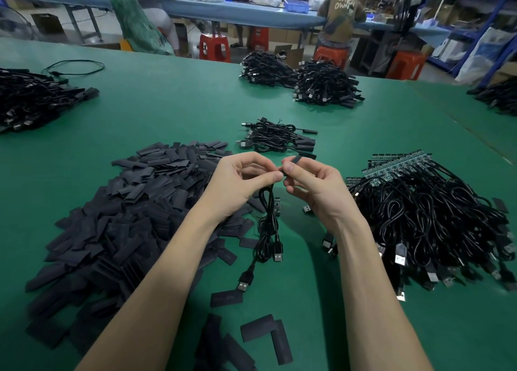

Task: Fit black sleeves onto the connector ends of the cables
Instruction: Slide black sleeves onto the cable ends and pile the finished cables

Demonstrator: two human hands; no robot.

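Two hands at work above the green table, both raised, close together in the middle of the view. Left hand pinching the upper end of a black cable between thumb and forefinger; rest of the cable hanging down in loops, with two USB plugs resting low near the table. Right hand pinching a black sleeve with curled fingers, just beside the left fingertips.

Step in hand, by judgement: bringing sleeve and connector end together, sleeve probably at the very start of sliding on. Connector end itself hidden between the fingers, so cannot tell how far inside.

Sleeve held with long axis slanting, upper end toward the far right, lower end toward the left thumb. Cable end pointing up toward that lower opening.

Next move likely needing the sleeve mouth kept open and lined up with the connector, then a push along this axis.

Large pile of sleeves at left, heap of unsleeved cables at right, small finished bundle beyond the hands.
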